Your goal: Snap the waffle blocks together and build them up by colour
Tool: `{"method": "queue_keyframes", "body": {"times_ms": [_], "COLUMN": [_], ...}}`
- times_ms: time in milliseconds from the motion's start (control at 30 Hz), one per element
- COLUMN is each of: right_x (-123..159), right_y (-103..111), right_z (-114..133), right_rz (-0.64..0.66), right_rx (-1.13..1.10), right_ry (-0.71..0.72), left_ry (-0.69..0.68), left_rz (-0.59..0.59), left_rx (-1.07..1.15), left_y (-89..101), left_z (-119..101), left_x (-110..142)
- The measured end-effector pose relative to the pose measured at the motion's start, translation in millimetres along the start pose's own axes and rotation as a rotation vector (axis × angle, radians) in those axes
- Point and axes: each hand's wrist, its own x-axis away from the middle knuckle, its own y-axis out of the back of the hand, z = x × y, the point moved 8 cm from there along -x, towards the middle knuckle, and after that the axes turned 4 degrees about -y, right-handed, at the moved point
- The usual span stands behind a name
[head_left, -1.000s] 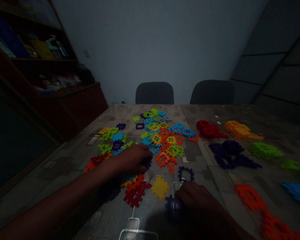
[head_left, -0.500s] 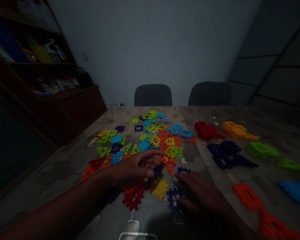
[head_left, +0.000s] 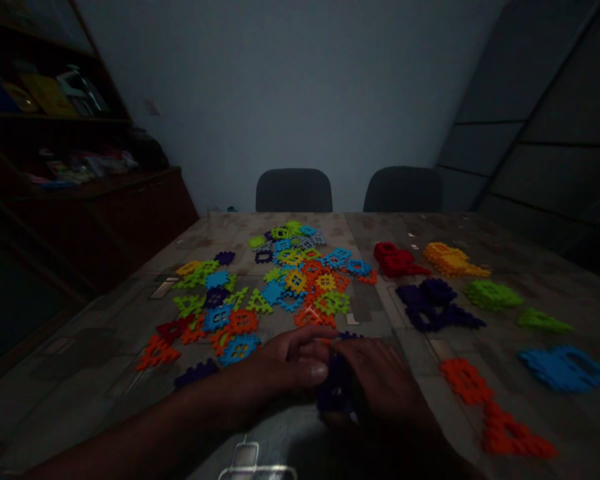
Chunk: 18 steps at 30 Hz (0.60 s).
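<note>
Near the front of the table, my left hand (head_left: 287,363) and my right hand (head_left: 383,377) meet around dark purple interlocking plastic building pieces (head_left: 334,390). The left thumb and curled fingers close on their left side. My right hand curls over them from the right, its fingertips partly hidden. How many pieces are between the hands cannot be made out. Another purple piece (head_left: 351,335) lies just beyond the right hand. By my left forearm are a purple toothed piece (head_left: 196,373) and a blue window piece (head_left: 240,348).
A mixed heap of coloured pieces (head_left: 295,280) spreads over the middle and left. To the right lie colour groups: red (head_left: 397,260), yellow (head_left: 453,259), purple (head_left: 435,303), green (head_left: 493,293), blue (head_left: 565,367) and orange (head_left: 515,433). Two chairs (head_left: 294,190) stand behind the table.
My hands have come together around the purple pieces; they were apart before. The red and yellow pieces that lay between them no longer show. The view has shifted slightly to the right.
</note>
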Motion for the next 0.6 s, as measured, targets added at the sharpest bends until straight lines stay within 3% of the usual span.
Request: {"method": "queue_keyframes", "body": {"times_ms": [167, 233, 400, 600], "right_x": [13.2, 17.2, 18.3, 15.9], "right_y": [-7.4, -14.9, -25.8, -30.5], "right_z": [-16.9, -17.8, -12.4, -22.0], "right_rz": [0.040, 0.068, 0.087, 0.259], "right_rx": [0.201, 0.261, 0.360, 0.326], "right_ry": [-0.049, -0.068, -0.104, -0.088], "left_ry": [-0.204, -0.248, -0.144, -0.134], "left_rz": [-0.445, -0.563, -0.721, -0.722], "left_rx": [-0.821, -1.002, -1.118, -1.203], "left_y": [54.8, 71.5, 108.5, 122.2], "left_z": [-52.6, -62.9, -47.7, -30.4], "left_x": [50.1, 78.0, 128.1, 153.1]}}
